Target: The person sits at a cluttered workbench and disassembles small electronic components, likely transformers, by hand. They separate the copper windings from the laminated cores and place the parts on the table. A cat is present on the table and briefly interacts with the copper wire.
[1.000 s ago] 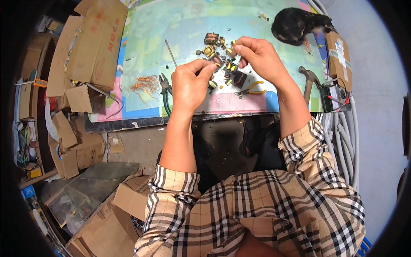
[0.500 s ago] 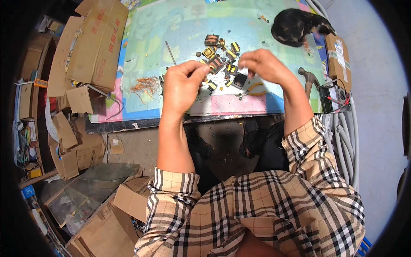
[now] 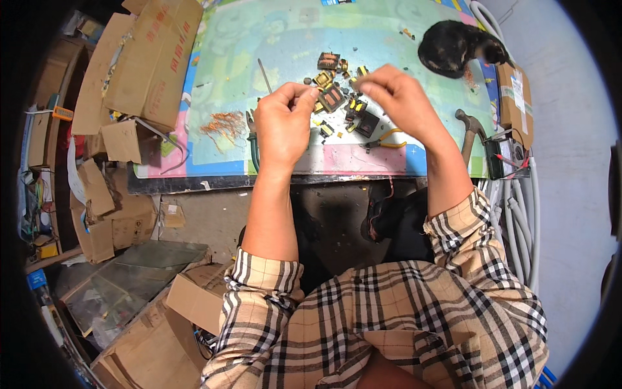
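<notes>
Lying on patterned table cover [image 3: 253, 42], small transformer parts [image 3: 332, 98] are flanked by L hand [image 3: 285, 126], thumb & index set close, & R hand [image 3: 403, 100], fingertips blurred, narrowly spaced; whether anything's held can't be told.

A loose heap of small coil parts [image 3: 354, 107] lies on the table [image 3: 246, 39], black, yellow and copper-coloured. Near its middle, a squarish black block [image 3: 333, 98] sits askew, showing two copper-brown strips. Farther from the near edge is a dark block [image 3: 328, 61] with copper windings across its face. A yellow frame [image 3: 323, 79] lies between these two. A plain black piece [image 3: 368, 123] lies at the heap's near right.
</notes>
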`<state>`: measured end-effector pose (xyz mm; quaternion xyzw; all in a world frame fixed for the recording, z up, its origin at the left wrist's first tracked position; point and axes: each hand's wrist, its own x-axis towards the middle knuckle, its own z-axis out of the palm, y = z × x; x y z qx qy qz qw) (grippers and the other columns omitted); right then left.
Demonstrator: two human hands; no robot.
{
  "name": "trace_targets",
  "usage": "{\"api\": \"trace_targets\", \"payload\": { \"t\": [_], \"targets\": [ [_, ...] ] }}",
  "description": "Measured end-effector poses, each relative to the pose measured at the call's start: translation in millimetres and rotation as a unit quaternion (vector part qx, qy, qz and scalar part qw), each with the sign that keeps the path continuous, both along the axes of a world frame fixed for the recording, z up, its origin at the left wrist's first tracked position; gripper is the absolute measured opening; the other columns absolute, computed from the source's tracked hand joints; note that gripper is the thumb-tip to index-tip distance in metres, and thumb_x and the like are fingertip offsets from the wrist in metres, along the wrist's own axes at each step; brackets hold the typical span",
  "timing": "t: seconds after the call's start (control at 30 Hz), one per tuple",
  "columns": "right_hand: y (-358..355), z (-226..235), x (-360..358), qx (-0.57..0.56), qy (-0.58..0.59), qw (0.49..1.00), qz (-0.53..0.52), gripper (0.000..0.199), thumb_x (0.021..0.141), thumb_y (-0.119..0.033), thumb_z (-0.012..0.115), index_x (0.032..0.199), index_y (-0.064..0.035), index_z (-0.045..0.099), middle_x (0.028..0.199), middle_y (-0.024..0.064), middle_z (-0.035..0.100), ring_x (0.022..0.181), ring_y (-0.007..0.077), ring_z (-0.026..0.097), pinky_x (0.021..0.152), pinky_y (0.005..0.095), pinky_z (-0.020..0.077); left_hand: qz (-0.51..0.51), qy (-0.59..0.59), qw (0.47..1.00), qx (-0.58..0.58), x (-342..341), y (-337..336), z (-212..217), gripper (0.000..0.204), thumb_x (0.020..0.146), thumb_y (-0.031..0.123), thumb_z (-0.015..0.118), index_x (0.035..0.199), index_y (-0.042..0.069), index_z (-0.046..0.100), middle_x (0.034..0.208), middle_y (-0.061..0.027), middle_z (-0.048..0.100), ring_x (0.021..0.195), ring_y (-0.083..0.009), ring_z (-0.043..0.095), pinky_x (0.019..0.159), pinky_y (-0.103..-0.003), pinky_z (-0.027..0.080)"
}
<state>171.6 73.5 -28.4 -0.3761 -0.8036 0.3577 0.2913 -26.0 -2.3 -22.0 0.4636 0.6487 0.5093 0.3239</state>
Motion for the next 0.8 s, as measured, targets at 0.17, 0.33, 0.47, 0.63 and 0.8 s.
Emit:
{"api": "trace_targets", "payload": {
  "t": [0.17, 0.33, 0.47, 0.63, 0.8],
  "targets": [
    [-16, 8, -32, -0.106, 0.141, 0.984, 0.011, 0.025, 0.085, -0.013, 0.066, 0.106, -0.0015, 0.064, 0.087, 0.0079, 0.065, 0.076, 0.0153, 0.061, 0.069, 0.0287, 0.0488, -0.039, -0.029, 0.999, 0.0, 3, 1, -8, 0.015, 0.086, 0.011, 0.065, 0.09, -0.003, 0.067, 0.069, 0.0002, 0.06, 0.062, -0.0052, 0.048, 0.056, -0.022, 0.04],
    [-14, 13, -30, -0.079, 0.067, 0.995, -0.011, 0.027, 0.082, -0.008, 0.067, 0.108, -0.0031, 0.063, 0.074, 0.0053, 0.061, 0.067, 0.0132, 0.058, 0.065, 0.0279, 0.048, -0.082, -0.099, 0.992, 0.01, 10, 5, -5, 0.017, 0.084, 0.008, 0.064, 0.096, -0.005, 0.066, 0.07, -0.0004, 0.061, 0.063, -0.0043, 0.049, 0.056, -0.023, 0.042],
    [-12, 9, -30, -0.101, 0.095, 0.99, 0.024, 0.028, 0.085, -0.002, 0.053, 0.112, 0.0023, 0.058, 0.069, 0.0048, 0.058, 0.069, 0.0126, 0.062, 0.064, 0.0279, 0.048, -0.062, 0.003, 0.998, -0.013, 18, 7, -3, 0.015, 0.087, 0.006, 0.061, 0.097, -0.005, 0.066, 0.074, 0.0011, 0.06, 0.063, -0.0032, 0.045, 0.055, -0.021, 0.037],
    [-14, 4, -34, -0.108, 0.104, 0.989, 0.008, 0.027, 0.084, -0.007, 0.055, 0.108, 0.0047, 0.057, 0.068, 0.0094, 0.06, 0.063, 0.0192, 0.062, 0.061, 0.0323, 0.0491, -0.007, 0.075, 0.997, -0.003, 24, 9, -3, 0.014, 0.081, 0.01, 0.063, 0.089, -0.001, 0.068, 0.073, -0.0147, 0.064, 0.06, -0.0193, 0.059, 0.06, -0.032, 0.047],
    [-27, 18, -36, -0.059, -0.05, 0.995, -0.071, 0.018, 0.081, -0.014, 0.063, 0.088, 0.0025, 0.062, 0.064, 0.0155, 0.061, 0.059, 0.0301, 0.06, 0.059, 0.0372, 0.0487, 0.044, 0.192, 0.977, 0.084, 24, 9, -9, 0.013, 0.081, 0.006, 0.062, 0.088, -0.001, 0.069, 0.081, -0.0169, 0.066, 0.071, -0.0313, 0.064, 0.066, -0.038, 0.049]
  ]
}}
